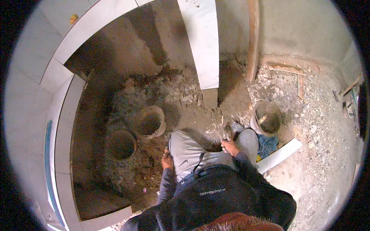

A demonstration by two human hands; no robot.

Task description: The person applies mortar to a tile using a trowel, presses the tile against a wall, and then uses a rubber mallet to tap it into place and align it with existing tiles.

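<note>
I am crouched low on a rubble-strewn floor, with my knees apart. Beside my left knee, my left hand point(167, 159) has its fingers curled; whatever may be in them is too small and dark to make out. Over the inner side of my right thigh, my right hand point(229, 148) is closed around what looks like a small trowel point(223, 133), its narrow pale end pointing away from me. A clear crumpled plastic piece point(236, 126) lies just past my right knee.
Two buckets point(149, 122) point(121, 145) stand to the left, and another bucket point(266, 118) with a light-handled tool in it stands to the right. Near it lie a blue cloth point(267, 145) and a white tile strip point(279, 156). A white slab point(204, 46) and wooden post point(253, 38) rise ahead; a tiled ledge point(65, 127) curves along the left.
</note>
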